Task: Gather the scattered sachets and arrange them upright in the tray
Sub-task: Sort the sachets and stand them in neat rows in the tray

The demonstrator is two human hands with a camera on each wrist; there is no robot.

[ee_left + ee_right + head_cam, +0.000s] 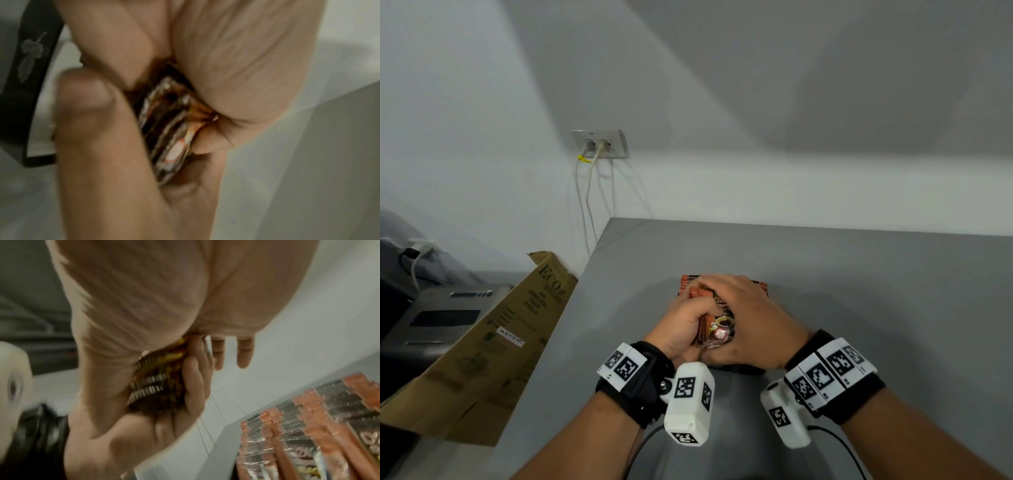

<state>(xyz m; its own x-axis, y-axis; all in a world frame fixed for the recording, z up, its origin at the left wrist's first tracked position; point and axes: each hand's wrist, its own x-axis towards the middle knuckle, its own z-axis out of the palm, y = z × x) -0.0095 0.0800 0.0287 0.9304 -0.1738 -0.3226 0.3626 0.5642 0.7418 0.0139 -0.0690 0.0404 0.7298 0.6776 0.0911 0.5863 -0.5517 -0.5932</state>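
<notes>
A bundle of brown coffee sachets (720,325) is held above the grey table between both hands. My left hand (681,322) grips it from the left, fingers curled round the stack (170,129). From the right, my right hand (753,318) lies over it, with the thumb tucked under the near end and two fingers (244,353) stretched out free. Behind the hands stands a row of orange-topped sachets (686,286) (308,426). The black tray wall (26,73) with a leaf print shows beside my left thumb. Most of the tray is hidden by my hands in the head view.
The grey table (859,291) runs to a white wall. A cardboard box (493,342) leans at the table's left edge, with a grey device (445,315) beyond it. Cables hang from a wall socket (601,144).
</notes>
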